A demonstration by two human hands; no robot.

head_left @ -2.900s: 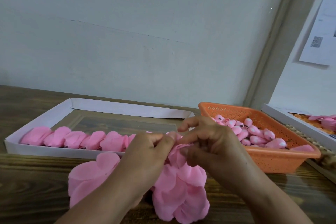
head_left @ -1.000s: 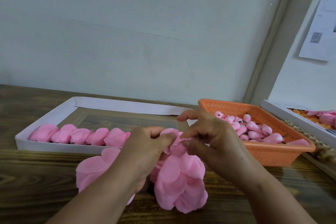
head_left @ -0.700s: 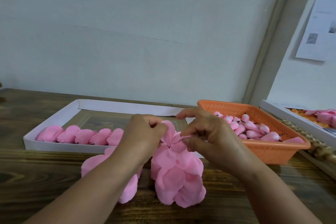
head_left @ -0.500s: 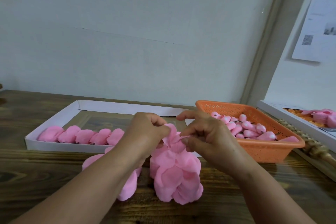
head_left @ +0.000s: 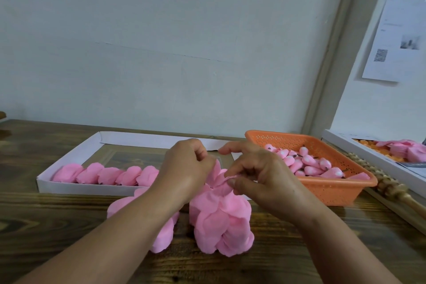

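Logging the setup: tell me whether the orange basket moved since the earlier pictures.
No. The orange basket sits as before by the white tray; only the camera shifted.

hands (head_left: 221, 173) pinching pink petals (head_left: 221, 217), orange basket (head_left: 332, 189)

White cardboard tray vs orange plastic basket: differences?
The white cardboard tray is shallow with solid walls; the orange plastic basket is deeper and perforated. The tray holds pink petals in one row along its near wall; the basket holds a loose heap of pink teardrop buds. Both rest on the wooden table; between them, left hand and right hand pinch a pink petal bunch.
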